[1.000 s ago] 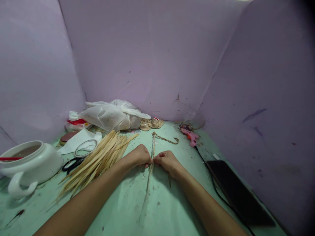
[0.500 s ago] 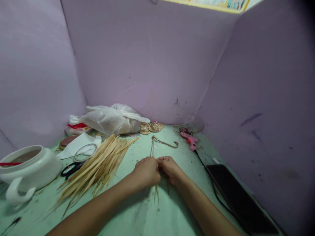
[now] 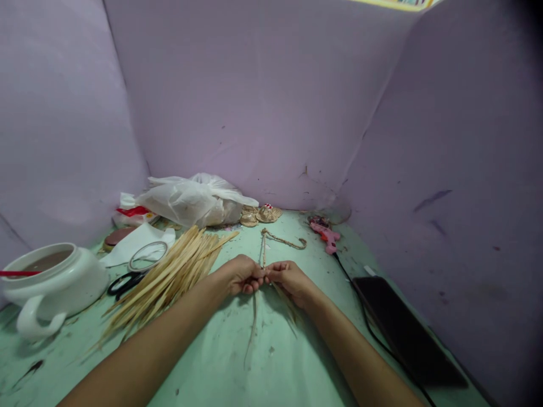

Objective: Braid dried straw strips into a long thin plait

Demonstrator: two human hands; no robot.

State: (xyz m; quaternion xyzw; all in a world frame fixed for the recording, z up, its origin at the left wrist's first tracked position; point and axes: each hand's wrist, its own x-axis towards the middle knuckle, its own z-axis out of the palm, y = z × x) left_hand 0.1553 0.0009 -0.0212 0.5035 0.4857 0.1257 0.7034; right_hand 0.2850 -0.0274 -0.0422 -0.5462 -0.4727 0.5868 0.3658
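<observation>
A thin braided cord of straw-coloured fibre runs up the table from my fingers, bends at the top and curls off to the right. My left hand is closed in a pinch on its lower end. Right beside it, fingertips almost meeting, my right hand pinches the cord's strands too. One loose strand hangs below my left hand, and paler loose strands trail under my right palm. The exact crossing of the strands is hidden by my fingers.
Left lie a bundle of dry straw strips, black-handled scissors, a tape roll and a white pot. A plastic bag and woven discs sit behind. Right are a pink glue gun and a dark flat slab.
Both hands have moved slightly up the view, and the left has turned so its fingers show. The loose strands now spread apart below the hands.
</observation>
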